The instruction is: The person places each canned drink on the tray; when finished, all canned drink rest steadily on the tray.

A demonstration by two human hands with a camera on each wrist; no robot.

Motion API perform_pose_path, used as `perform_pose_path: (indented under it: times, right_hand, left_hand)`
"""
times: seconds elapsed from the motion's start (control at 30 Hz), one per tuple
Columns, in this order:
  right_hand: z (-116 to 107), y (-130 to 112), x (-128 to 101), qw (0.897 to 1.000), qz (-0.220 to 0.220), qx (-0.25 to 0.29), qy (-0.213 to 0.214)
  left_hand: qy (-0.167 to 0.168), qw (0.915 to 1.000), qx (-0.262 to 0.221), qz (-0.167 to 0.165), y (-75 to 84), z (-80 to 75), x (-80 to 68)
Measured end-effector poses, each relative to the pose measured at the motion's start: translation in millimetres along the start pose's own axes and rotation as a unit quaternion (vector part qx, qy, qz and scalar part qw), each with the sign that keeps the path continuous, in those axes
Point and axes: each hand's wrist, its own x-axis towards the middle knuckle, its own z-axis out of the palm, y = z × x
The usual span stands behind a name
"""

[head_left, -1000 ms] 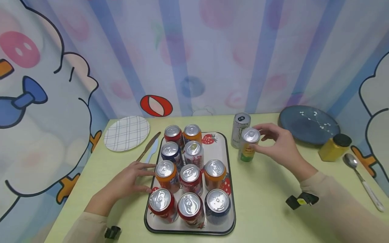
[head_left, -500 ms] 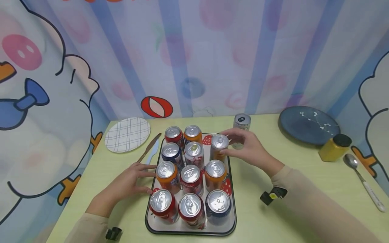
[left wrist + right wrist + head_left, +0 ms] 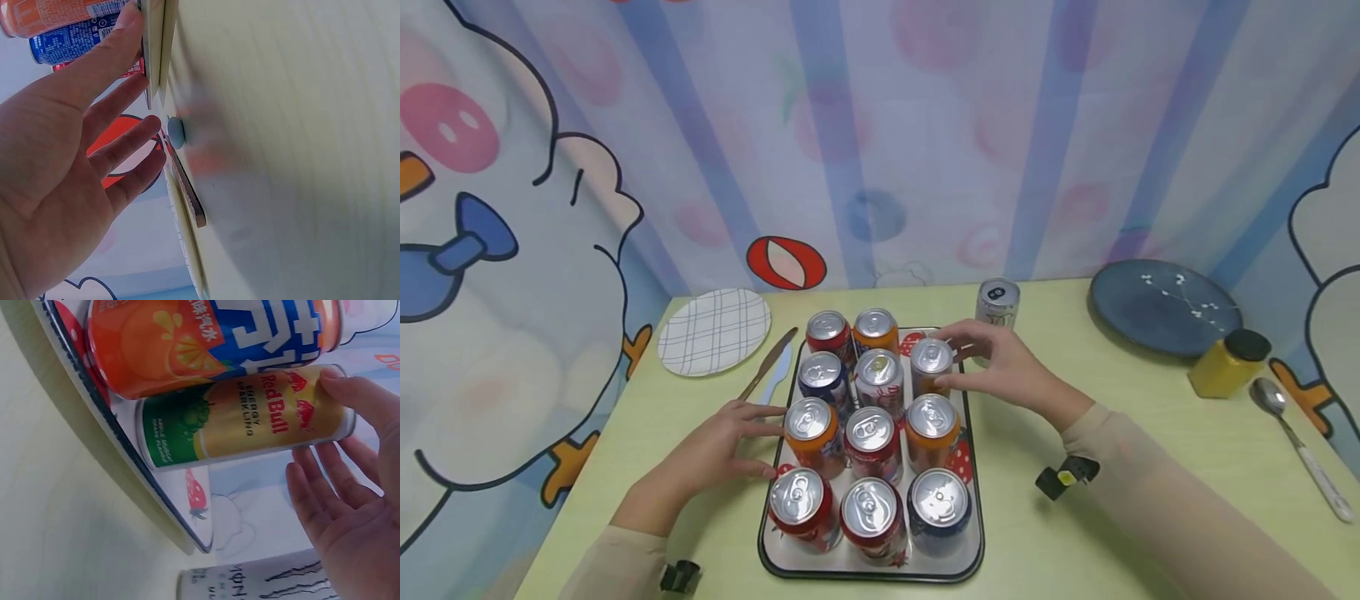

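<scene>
Soda cans, among them an orange can (image 3: 930, 454) and a dark blue can (image 3: 937, 508), stand in rows on a white strawberry-print tray (image 3: 976, 533). At its back right, my right hand (image 3: 1011, 371) holds a gold-and-green Red Bull can (image 3: 231, 422) near the top, between thumb and fingers. This can stands on the tray beside the orange can in the right wrist view. My left hand (image 3: 718, 446) rests at the tray's left edge, its thumb and fingers spread and touching the rim in the left wrist view; no can is in it.
Behind my right hand stands a silver Monster can (image 3: 997, 302) on the table. A checked plate (image 3: 715, 332), a brown knife (image 3: 769, 364) and a light blue knife (image 3: 777, 375) lie left. Farther right are a dark plate (image 3: 1150, 308), a yellow jar (image 3: 1227, 367) and a spoon (image 3: 1300, 446).
My right hand has carried the Red Bull can leftward from the table beside the Monster can onto the tray's right column. My left hand has stayed at the tray's edge.
</scene>
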Motion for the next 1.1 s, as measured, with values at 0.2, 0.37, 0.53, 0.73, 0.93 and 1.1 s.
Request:
perform_pose_path:
  times: [0.2,0.37,0.53,0.73,0.93,1.1]
  right_hand:
    - [-15,-9,-6,0.999,-0.032,-0.027,0.014]
    - [-32,-12,-7,0.991,-0.059,-0.041,0.111]
    - [-50,-6,-3,0.979,-0.049,-0.04,0.193]
    - [-64,10,0,0.967,0.003,-0.085,0.238]
    - [-69,34,4,0.975,0.054,-0.093,0.197]
    - [-66,43,7,0.975,0.072,-0.1,0.185]
  left_hand:
    - [0.0,0.9999,-0.008,-0.007,-1.2,0.6,-1.5]
    - [0.006,0.9999,-0.006,-0.006,-1.5,0.5,-2.7]
    - [0.005,0.9999,-0.011,-0.006,-2.1,0.8,-3.1]
    - [0.001,1.0,-0.01,-0.001,-2.4,1.8,-2.3]
    - [0.002,1.0,-0.005,-0.004,-1.4,1.9,-1.1]
    - [-0.001,0.9999,-0.003,-0.013,-0.9,1.5,-1.0]
